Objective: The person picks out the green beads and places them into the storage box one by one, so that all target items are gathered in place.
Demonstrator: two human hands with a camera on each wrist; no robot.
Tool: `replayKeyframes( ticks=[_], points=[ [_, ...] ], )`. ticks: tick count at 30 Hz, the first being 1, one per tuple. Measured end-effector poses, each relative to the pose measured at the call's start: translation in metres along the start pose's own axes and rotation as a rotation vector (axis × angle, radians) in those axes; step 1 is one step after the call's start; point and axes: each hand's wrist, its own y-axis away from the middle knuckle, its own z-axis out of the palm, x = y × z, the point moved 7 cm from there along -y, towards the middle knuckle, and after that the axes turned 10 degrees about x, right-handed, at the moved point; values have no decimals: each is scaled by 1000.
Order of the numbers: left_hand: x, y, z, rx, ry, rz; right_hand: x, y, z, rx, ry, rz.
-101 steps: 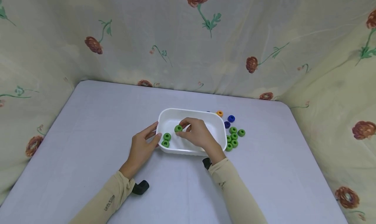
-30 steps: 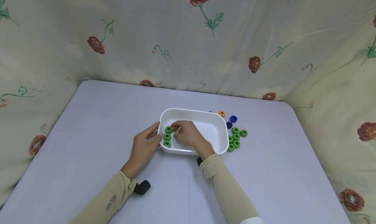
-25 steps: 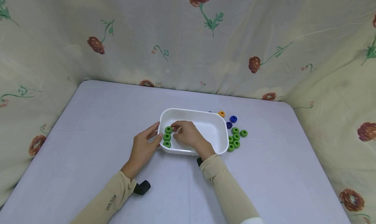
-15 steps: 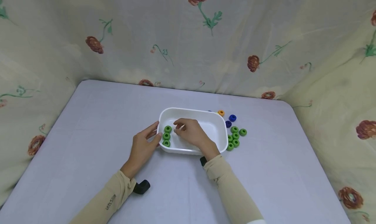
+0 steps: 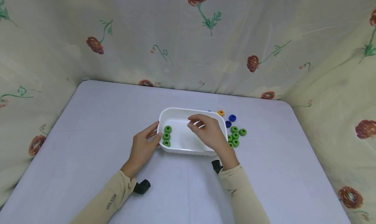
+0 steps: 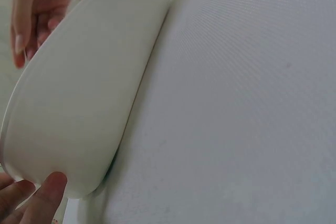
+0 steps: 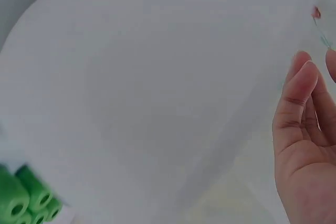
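Note:
A white plastic tray (image 5: 191, 151) lies on the table, with 3 green beads (image 5: 166, 136) lined up along its left end. My left hand (image 5: 142, 149) holds that end, thumb at the near corner and fingers farther back; in the left wrist view, fingertips (image 6: 54, 183) press its outer wall. Over the right half of the tray hovers my right hand (image 5: 208, 132), thumb and bent fingers apart with nothing between them. The right wrist view also has this hand (image 7: 304, 145) empty. Just past the tray's right end sit several more green beads (image 5: 235, 135).
Behind those green beads are dark blue beads (image 5: 232, 118) and an orange bead (image 5: 221, 113), partly beyond the tray's far right corner. A pale cloth covers the table (image 5: 117, 109). Flowered fabric (image 5: 176, 38) hangs along its back and sides.
The right hand carried a green bead to the tray's left end and let go of it, making a row of 3. Since then it has moved right and up. The left hand stays put.

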Motion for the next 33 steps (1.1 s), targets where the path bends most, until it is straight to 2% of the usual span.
replayKeyframes(
  ticks=[6, 12, 16, 19, 23, 27, 33],
  points=[
    [-1, 0, 1, -2, 4, -16, 17, 19, -42, 114, -28, 86],
    [-1, 0, 1, -3, -10, -24, 50, 41, -80, 250, -39, 190],
    [-2, 0, 1, -5, -11, -25, 79, 56, -96, 341, -117, 336],
    [-1, 0, 1, -1, -10, -21, 96, 65, -100, 395, -204, 431],
    [0, 0, 0, 4, -9, -18, 112, 72, -96, 409, -254, 493],
    [1, 1, 1, 3, -10, -15, 125, 80, -92, 418, -242, 534],
    [1, 0, 1, 8, -22, -17, 139, 88, -96, 453, -144, 545]
  ],
)
